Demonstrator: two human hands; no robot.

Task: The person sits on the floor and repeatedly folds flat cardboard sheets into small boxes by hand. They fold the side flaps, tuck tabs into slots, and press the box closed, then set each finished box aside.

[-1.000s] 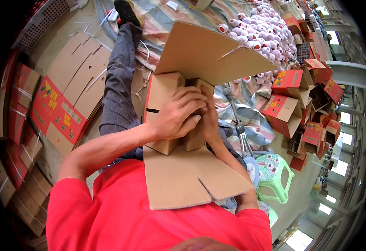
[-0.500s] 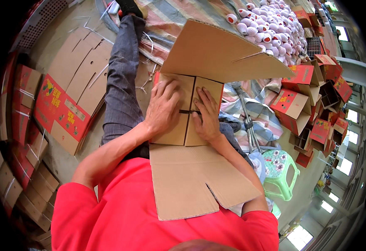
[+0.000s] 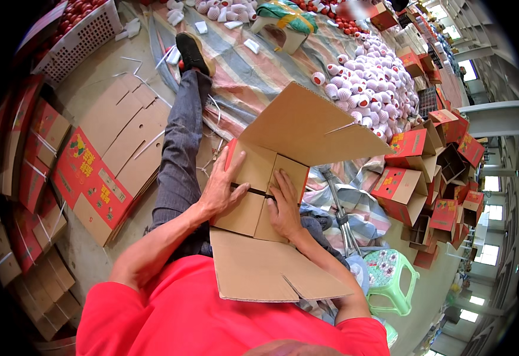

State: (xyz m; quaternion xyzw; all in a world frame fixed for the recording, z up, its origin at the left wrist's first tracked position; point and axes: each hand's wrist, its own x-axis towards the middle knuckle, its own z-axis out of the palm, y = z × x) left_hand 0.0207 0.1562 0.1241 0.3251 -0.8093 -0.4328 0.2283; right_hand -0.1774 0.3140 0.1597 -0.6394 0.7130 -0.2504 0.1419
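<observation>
I see the cardboard box (image 3: 283,196) at the frame's centre, on my lap, its big flaps spread up right and down toward me. Flat cartons (image 3: 102,178) lie at left, a green stool (image 3: 393,279) lower right. My left hand (image 3: 224,187) and right hand (image 3: 283,204) press open-palmed on the inner flaps, gripping nothing.

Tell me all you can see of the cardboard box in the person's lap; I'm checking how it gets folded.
The box is plain brown corrugated cardboard with a red printed edge, half assembled on the seated person's lap. Two inner flaps are folded flat and meet at a seam. One big outer flap stands open on the far side, another lies open toward the person's red shirt. The left hand and right hand press palm-down on the inner flaps, one on each.
</observation>
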